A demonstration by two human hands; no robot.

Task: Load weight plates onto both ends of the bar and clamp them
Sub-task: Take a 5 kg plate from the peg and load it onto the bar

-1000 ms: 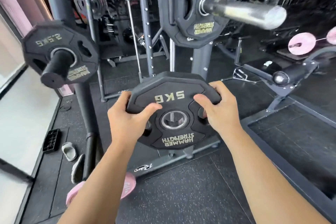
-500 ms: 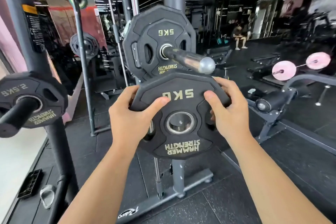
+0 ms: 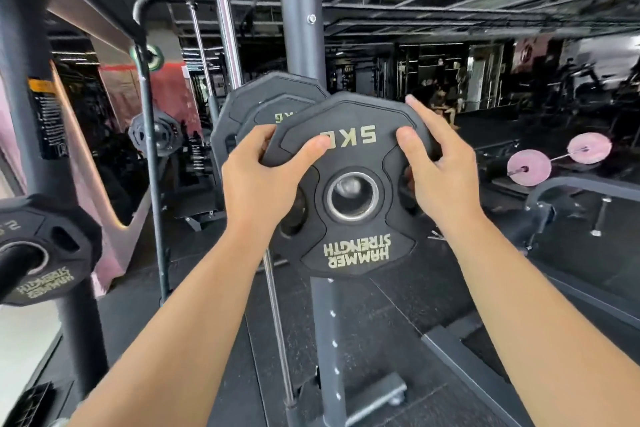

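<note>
Both my hands hold a black 5 kg plate [image 3: 353,250] upright in front of me. My left hand [image 3: 258,180] grips its upper left edge, thumb across the face. My right hand [image 3: 438,170] grips the upper right edge. The bar's steel end [image 3: 346,185] shows through the plate's centre hole. Behind it another black 5 kg plate [image 3: 249,114] sits on the bar, mostly hidden. No clamp is in view.
A grey rack upright [image 3: 298,21] rises behind the plates, with its base post [image 3: 329,340] below. At the left a 2.5 kg plate [image 3: 59,253] sits on a storage peg. A pink-plated bar [image 3: 530,166] lies at the right. A seated person [image 3: 443,104] is far back.
I have lifted the held plate up from below the bar end. Its centre hole now lines up with the bar's tip. The camera has tilted upward.
</note>
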